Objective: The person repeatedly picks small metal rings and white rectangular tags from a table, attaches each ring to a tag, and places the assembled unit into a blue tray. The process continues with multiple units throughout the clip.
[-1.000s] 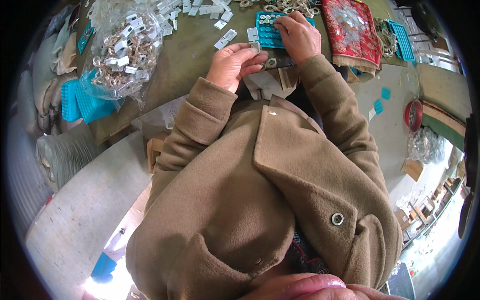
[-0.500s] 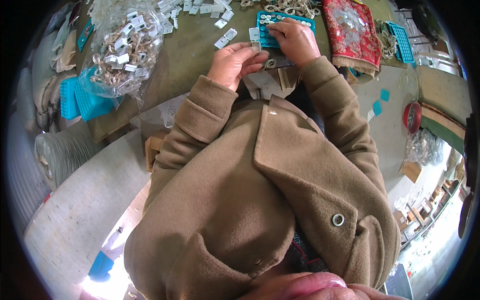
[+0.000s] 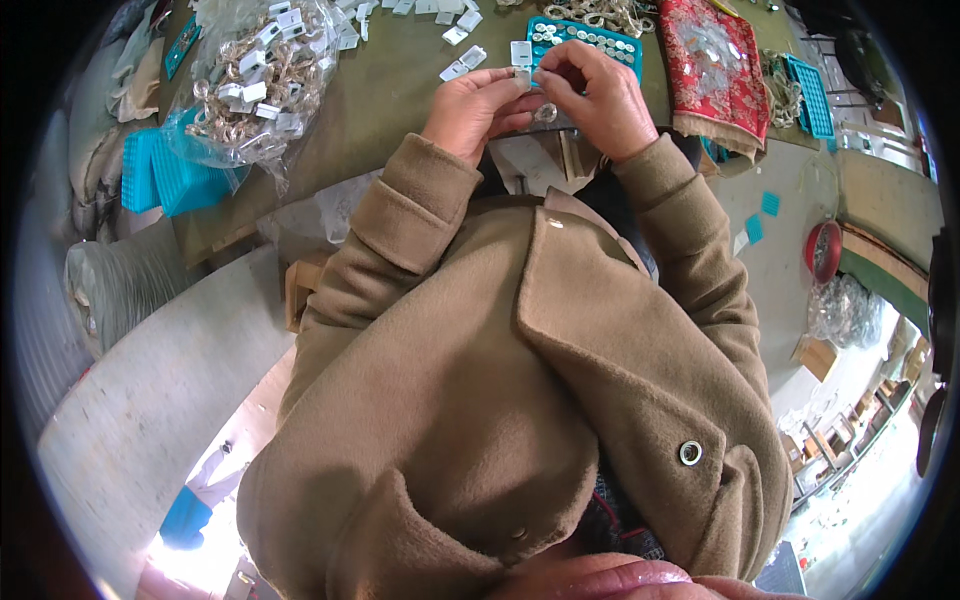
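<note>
My left hand (image 3: 478, 112) pinches a small white hinged plastic case (image 3: 521, 53), its lid standing open away from me. Beneath the fingers hangs a small pale coil of thin wire (image 3: 545, 113). Thumb and forefinger of my right hand (image 3: 603, 98) are closed in a pinch right beside the case; whatever they hold is too small to make out. Just beyond that hand lies a teal tray (image 3: 634, 68) with rows of round, whitish, coin-like pieces. Two more white cases (image 3: 463, 63) rest on the green tabletop left of the tray.
At the left, a clear plastic bag (image 3: 262, 85) bulges with white cases and coiled wire. Stacked teal trays (image 3: 165, 172) stand by the table edge. On the right lies a red patterned cloth (image 3: 712, 70) carrying clear plastic pieces. Wire bundles (image 3: 605, 14) sit at the back.
My right hand has moved from over the teal tray toward me and left, up to the case. My left hand still pinches the case.
</note>
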The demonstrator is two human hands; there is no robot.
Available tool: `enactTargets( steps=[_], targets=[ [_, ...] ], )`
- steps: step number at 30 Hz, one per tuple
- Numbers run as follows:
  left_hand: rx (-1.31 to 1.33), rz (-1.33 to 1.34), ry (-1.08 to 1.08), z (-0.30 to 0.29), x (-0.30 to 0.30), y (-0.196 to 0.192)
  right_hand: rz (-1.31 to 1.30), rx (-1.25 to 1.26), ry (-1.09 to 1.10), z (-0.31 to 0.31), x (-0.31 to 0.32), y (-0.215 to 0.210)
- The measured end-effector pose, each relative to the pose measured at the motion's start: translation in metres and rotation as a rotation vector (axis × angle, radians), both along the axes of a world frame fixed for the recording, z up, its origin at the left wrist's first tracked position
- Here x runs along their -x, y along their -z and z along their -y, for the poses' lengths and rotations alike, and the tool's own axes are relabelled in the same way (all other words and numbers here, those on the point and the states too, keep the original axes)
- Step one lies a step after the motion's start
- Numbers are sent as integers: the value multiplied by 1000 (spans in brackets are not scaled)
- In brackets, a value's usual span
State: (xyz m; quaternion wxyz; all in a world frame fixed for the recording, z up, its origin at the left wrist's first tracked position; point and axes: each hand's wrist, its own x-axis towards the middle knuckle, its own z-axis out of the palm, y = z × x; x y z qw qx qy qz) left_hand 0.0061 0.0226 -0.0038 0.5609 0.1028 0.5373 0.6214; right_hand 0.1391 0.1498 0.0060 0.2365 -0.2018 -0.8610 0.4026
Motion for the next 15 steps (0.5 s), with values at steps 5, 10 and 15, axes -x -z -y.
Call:
enactTargets(
  steps=[5,10,15],
  targets=[
    [-34,-61,9,1,-2,2,-137,-255,35,19,6,11],
    [-22,-17,31,9,5,2,-197,-246,37,23,7,19],
    [-59,25,40,11,7,5,-171,-192,18,21,4,19]
  ],
)
